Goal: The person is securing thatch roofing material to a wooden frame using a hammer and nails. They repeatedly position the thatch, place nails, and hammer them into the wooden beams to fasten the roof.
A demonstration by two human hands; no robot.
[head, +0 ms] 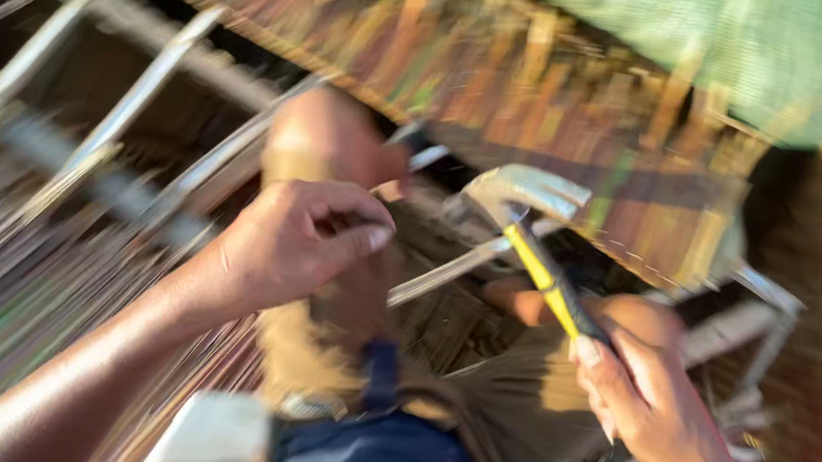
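Hammer work on a thatch panel is what the blurred frame shows, and doing it well calls for a steady small target and short, controlled blows so the head lands clear of the pinching fingers. The hammer (533, 213) sits at centre frame, its metal head up near the lower edge of the woven thatch (564, 105) and its yellow-and-black handle running down to the right. The right hand (651, 395), at lower right, is closed around the end of that handle, fingers wrapped firmly. The left hand (300, 240), left of centre, is nearly closed in a pinch, thumb pressed to forefinger; what it pinches is too small and blurred to tell, perhaps a nail or a thin strip. Pale slats (132, 104) cross the upper left, and a green net (750, 53) lies at the upper right. A knee (330, 138) shows just above the left hand.
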